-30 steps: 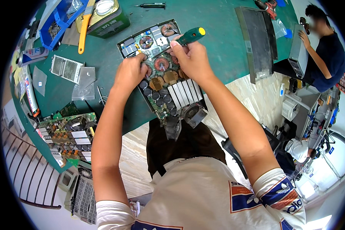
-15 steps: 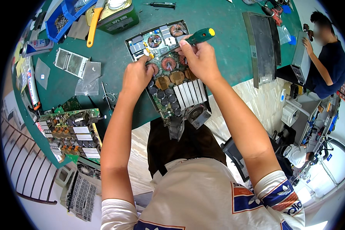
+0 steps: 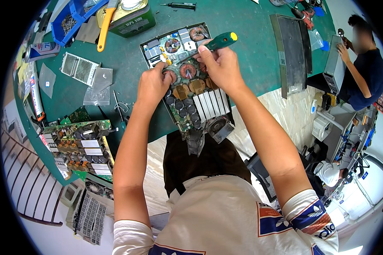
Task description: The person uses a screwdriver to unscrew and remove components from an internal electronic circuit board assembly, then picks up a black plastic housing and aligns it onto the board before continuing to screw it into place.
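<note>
we hold a screwdriver (image 3: 223, 40) in our right hand (image 3: 221, 66), the fingers and thumb closed around its green, yellow-tipped handle, with the shaft slanting down to the left over an open circuit unit (image 3: 210, 104). our left hand (image 3: 154, 85) is curled at the unit's left edge, fingertips near a copper-wound coil (image 3: 187, 71); we cannot tell whether it grips anything. the unit lies in front of us on the green counter (image 3: 251, 55), its fan end jutting past the near edge, over our lap

to the left we have a perforated metal plate (image 3: 81, 70), a clear plastic bag (image 3: 97, 97) just beside it, and a second circuit board (image 3: 59, 142) near the counter's edge. beyond them we see a green tin (image 3: 136, 23), with a yellow-handled brush (image 3: 103, 36) against its left side. to the right, a long grey metal cover (image 3: 289, 51) lies well apart from our hands
</note>
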`<state>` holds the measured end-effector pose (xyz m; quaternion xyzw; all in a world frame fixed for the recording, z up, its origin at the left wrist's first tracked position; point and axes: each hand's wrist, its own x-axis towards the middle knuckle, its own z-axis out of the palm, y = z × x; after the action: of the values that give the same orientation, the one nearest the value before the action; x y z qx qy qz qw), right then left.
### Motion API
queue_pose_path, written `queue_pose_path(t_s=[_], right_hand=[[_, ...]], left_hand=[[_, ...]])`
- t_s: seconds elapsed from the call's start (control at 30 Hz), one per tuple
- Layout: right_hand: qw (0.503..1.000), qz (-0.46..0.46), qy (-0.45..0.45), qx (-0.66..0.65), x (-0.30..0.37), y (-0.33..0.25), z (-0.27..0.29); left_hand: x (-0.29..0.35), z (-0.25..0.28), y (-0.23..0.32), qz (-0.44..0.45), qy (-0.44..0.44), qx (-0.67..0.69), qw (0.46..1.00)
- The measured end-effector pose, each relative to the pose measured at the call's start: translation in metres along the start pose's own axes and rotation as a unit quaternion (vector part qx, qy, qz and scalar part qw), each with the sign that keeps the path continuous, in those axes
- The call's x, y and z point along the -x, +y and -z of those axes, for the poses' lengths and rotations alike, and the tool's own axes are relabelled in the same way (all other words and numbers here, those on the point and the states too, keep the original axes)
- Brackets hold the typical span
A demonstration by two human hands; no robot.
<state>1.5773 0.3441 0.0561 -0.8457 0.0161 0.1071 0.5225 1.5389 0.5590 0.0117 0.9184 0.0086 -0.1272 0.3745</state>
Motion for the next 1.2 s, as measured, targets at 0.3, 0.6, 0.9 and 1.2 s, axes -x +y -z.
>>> queue_pose_path(t_s=[0.3,0.6,0.9,1.2], right_hand=[[0.995,0.099,-0.022,0.006,0.008,-0.028,-0.005],[0.946,0.287,-0.097,0.111,-0.01,-0.038,-0.021],[0.958,0.257,-0.074,0.107,-0.01,-0.056,-0.016],[0.963,0.05,-0.261,0.047,-0.012,-0.086,0.006]], left_hand=[[0.007,0.025,0.031,-0.007,0.107,0.115,0.988],[0.014,0.127,0.128,-0.256,0.08,-0.026,0.963],[0.0,0.138,0.136,-0.267,-0.015,-0.164,0.949],[-0.001,0.15,0.13,-0.333,-0.046,-0.142,0.931]])
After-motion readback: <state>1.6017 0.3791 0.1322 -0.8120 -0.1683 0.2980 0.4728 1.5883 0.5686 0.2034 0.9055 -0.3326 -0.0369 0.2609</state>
